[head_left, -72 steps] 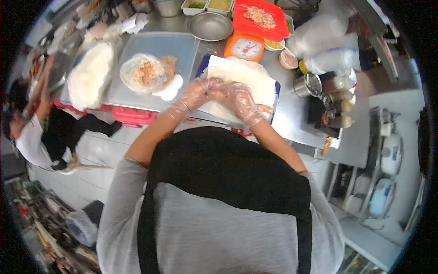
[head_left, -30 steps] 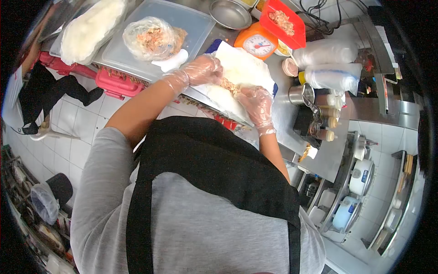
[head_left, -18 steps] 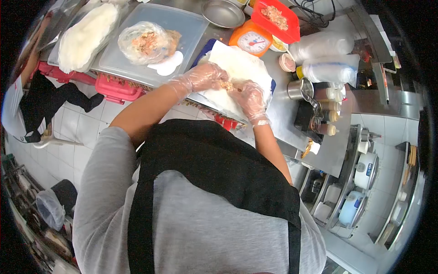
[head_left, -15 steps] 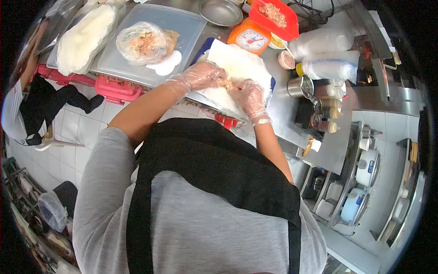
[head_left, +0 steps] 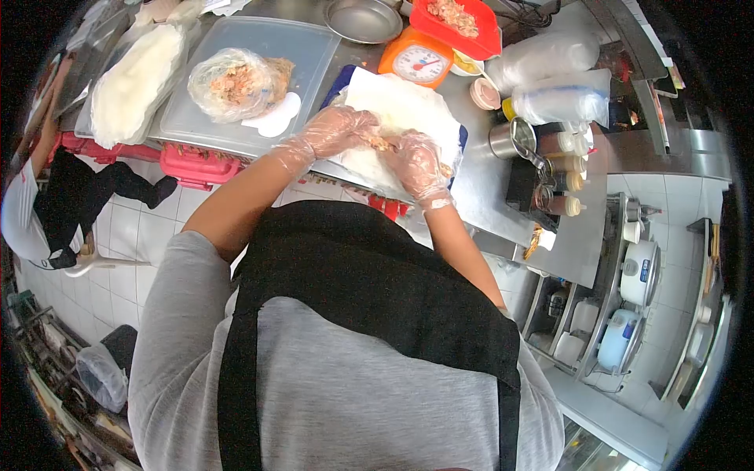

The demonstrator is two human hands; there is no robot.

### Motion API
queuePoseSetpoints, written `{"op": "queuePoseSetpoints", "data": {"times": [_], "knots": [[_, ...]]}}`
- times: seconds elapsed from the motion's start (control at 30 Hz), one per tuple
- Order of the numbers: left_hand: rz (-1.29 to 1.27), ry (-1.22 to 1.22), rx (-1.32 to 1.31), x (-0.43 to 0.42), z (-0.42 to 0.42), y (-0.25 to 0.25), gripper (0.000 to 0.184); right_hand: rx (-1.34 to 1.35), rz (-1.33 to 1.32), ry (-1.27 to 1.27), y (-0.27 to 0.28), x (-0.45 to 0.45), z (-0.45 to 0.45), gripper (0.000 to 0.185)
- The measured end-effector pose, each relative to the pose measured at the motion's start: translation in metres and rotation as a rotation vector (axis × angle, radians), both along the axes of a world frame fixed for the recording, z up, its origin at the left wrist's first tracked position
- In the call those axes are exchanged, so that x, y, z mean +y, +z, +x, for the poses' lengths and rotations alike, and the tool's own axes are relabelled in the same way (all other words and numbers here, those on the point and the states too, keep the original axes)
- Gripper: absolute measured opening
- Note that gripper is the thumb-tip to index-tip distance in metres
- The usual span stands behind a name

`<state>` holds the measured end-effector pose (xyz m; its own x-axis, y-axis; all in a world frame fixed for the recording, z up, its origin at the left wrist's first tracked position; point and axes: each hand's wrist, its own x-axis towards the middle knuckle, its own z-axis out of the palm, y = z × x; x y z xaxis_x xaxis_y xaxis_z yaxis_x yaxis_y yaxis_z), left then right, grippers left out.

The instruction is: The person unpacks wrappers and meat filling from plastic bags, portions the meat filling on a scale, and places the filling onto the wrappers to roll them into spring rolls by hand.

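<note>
My left hand (head_left: 340,132), in a clear plastic glove, has its fingers closed on one end of a strip of chopped filling (head_left: 378,143). At the other end, the gloved fingers of my right hand (head_left: 418,161) are bent around the filling. Both hands rest over white wrapper sheets (head_left: 393,100), which lie on a dark blue board (head_left: 338,84). A bag of chopped filling (head_left: 232,86) sits left of my hands on a translucent lid (head_left: 259,39), with a white round piece (head_left: 276,115) beside it.
An orange scale (head_left: 416,59) and a red tray of meat (head_left: 463,25) stand behind the board. A metal pan (head_left: 364,20) is at the back. Right are a metal pot (head_left: 512,140) and squeeze bottles (head_left: 567,182). White sheets (head_left: 135,85) lie left, near another person (head_left: 59,204).
My hands, first close together, moved apart and now have filling showing between them. The camera view has shifted and turned. Lately the right fingers remain at the filling.
</note>
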<state>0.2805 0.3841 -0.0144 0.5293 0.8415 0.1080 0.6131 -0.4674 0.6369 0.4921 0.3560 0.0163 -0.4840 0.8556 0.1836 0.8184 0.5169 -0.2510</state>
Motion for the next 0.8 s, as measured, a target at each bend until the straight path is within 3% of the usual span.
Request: {"op": "queuePoseSetpoints", "data": {"times": [0.17,0.27,0.3,0.37,0.5,0.6,0.7,0.8], "knots": [[0.355,-0.041,-0.131,0.0,0.025,0.0,0.037,0.063,0.185,-0.04,0.012,-0.006,0.016,0.023],[-0.005,-0.22,-0.045,-0.002,0.054,0.011,0.037,-0.16,-0.214,-0.103,0.009,-0.006,0.028,0.044],[-0.057,-0.122,-0.003,-0.003,0.061,0.011,0.037,-0.106,-0.222,-0.079,0.008,-0.005,0.033,0.045],[-0.058,-0.128,0.071,0.0,0.062,0.01,0.034,0.005,-0.239,-0.029,0.006,-0.007,0.044,0.047],[0.165,-0.175,0.002,-0.006,0.063,0.01,0.036,0.13,0.147,-0.106,0.018,-0.02,0.063,0.03],[-0.032,-0.218,0.11,-0.008,0.089,0.021,0.046,0.22,-0.036,-0.017,-0.007,-0.019,0.084,0.033],[-0.146,-0.168,0.152,-0.005,0.103,0.028,0.049,0.143,-0.116,-0.117,-0.001,-0.018,0.085,0.032],[0.115,-0.231,-0.053,-0.004,0.106,0.014,0.035,0.25,0.025,-0.123,0.01,-0.023,0.091,0.033]]}}
